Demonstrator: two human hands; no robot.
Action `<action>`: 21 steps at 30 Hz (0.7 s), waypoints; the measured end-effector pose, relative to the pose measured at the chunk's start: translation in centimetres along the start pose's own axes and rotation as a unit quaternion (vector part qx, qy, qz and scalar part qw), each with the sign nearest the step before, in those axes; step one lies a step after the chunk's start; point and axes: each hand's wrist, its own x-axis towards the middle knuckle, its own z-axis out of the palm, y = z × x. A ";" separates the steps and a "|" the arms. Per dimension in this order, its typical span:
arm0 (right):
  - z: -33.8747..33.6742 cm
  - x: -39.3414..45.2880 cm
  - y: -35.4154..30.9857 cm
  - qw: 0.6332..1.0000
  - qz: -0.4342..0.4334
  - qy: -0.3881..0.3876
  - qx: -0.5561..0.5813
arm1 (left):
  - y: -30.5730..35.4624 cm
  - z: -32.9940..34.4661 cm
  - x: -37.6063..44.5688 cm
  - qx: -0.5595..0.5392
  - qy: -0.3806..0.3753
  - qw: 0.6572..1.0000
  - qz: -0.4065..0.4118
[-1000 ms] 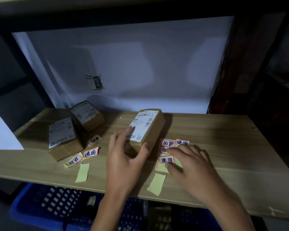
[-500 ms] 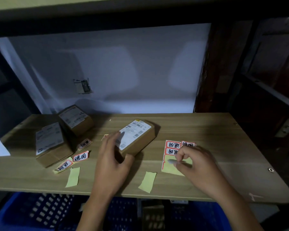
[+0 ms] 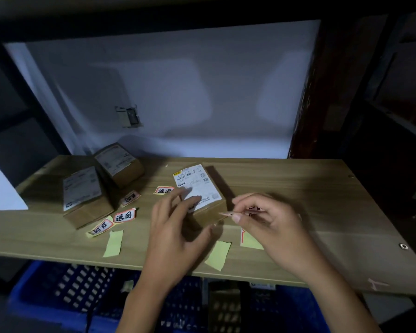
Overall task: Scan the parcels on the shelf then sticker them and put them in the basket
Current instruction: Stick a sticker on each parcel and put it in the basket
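A small cardboard parcel point(image 3: 203, 186) with a white shipping label lies on the wooden shelf point(image 3: 310, 200). My left hand point(image 3: 178, 227) grips its near left corner, fingers on the label. My right hand point(image 3: 269, 224) pinches a red-edged sticker point(image 3: 226, 213) between thumb and forefinger, just right of the parcel's near corner. Two more labelled parcels point(image 3: 82, 195) point(image 3: 118, 162) sit at the shelf's left. The blue basket point(image 3: 65, 294) stands below the shelf edge.
Loose red-edged stickers point(image 3: 124, 215) point(image 3: 163, 190) and yellow backing strips point(image 3: 113, 242) point(image 3: 217, 254) lie scattered on the shelf. A sticker sheet point(image 3: 249, 239) lies partly under my right hand. A white wall backs the shelf, and a dark upright stands at the right.
My right hand peeled a sticker off the sheet and lifted it toward the parcel. The left hand turned the parcel and keeps hold of it.
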 end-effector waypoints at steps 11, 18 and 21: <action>2.9 3.8 0.8 0.956 -0.165 -0.049 -0.238 | -1.5 -0.2 1.6 -0.033 -0.068 0.997 0.010; 3.1 3.9 1.5 0.947 -0.162 -0.013 -0.276 | -1.9 0.4 2.0 -0.043 -0.038 0.998 0.032; 3.3 3.8 1.4 0.942 -0.163 0.007 -0.293 | -2.1 0.7 2.2 -0.037 -0.037 0.997 0.048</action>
